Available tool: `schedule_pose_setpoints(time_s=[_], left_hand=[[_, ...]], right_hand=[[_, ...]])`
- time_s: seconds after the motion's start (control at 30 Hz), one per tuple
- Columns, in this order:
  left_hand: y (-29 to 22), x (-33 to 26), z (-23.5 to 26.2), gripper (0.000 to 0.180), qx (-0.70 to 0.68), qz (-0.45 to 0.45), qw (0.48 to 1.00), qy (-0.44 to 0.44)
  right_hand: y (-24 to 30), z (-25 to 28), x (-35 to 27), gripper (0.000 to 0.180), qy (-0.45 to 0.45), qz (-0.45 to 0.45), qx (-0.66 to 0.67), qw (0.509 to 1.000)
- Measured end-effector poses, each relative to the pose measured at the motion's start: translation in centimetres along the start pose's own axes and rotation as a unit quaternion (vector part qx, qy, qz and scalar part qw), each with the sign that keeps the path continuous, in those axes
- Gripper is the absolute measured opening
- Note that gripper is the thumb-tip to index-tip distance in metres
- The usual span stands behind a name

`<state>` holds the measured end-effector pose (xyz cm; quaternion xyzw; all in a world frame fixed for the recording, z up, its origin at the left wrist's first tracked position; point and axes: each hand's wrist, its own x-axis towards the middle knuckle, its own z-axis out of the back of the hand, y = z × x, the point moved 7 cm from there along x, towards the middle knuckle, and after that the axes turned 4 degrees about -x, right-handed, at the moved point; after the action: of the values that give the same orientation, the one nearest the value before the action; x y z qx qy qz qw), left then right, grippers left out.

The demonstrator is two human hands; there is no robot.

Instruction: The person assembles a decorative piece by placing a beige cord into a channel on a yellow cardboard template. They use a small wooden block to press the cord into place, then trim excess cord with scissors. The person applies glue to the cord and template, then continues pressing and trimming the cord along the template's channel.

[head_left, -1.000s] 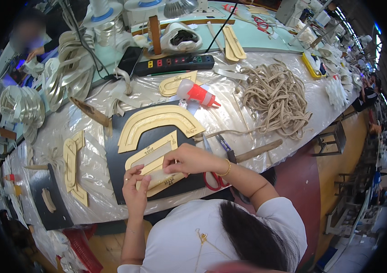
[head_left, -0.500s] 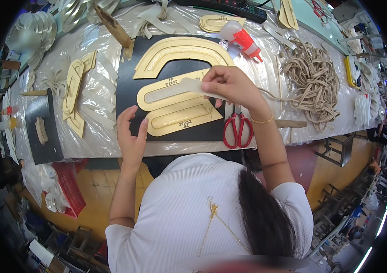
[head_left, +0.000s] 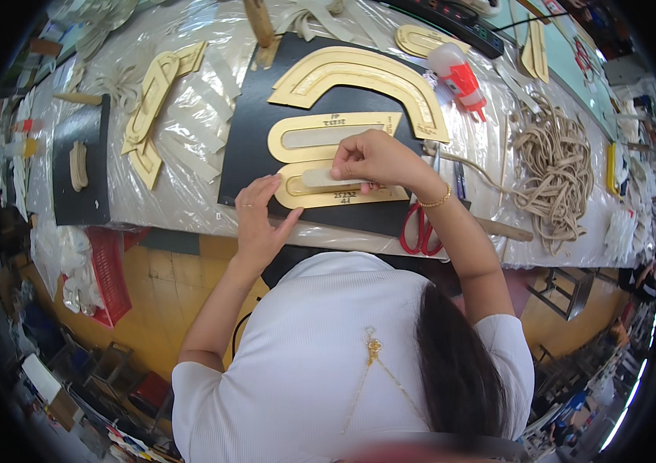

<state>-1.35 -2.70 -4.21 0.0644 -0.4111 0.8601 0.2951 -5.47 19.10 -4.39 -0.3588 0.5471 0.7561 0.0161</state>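
We find both hands at work over a black board [head_left: 254, 127] lying along the near edge of the plastic-covered desk [head_left: 189, 202]. The right hand [head_left: 380, 160] pinches a pale strip [head_left: 322, 178] between thumb and fingers; its right end is partly covered by that hand. We place the strip over the slot of the lower cream template [head_left: 314, 201], which lies toward the board's near edge. The left hand [head_left: 257, 221] has its fingers spread wide, thumb apart, set about the rounded left end of this template; we cannot tell how firmly they press.

Just beyond it we note the upper cream template [head_left: 288, 128], with a pale insert [head_left: 320, 137] in its slot. An arched template [head_left: 335, 63] occupies the board's far edge. A red-and-white bottle [head_left: 463, 83] lies just off the far right corner, and red-handled scissors [head_left: 420, 235] lie at the near right corner. We record a tangled beige cord [head_left: 555, 166] toward the desk's right end and overlapping templates [head_left: 146, 112] left of the board.
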Motion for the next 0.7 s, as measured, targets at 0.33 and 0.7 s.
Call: schedule_pose_setpoints(time_s=[0.33,0.7], left_hand=[[0.0,-0.1,-0.3,0.062,0.04,-0.022,0.999,0.014],[-0.6,-0.4,-0.9,0.048,0.12,-0.052,0.99,0.043]], right_hand=[[0.9,-2.5,1.6,0.021,-0.008,-0.011,-0.089,0.996],[1.3,-2.5,1.7,0.02,-0.031,0.003,-0.124,0.992]])
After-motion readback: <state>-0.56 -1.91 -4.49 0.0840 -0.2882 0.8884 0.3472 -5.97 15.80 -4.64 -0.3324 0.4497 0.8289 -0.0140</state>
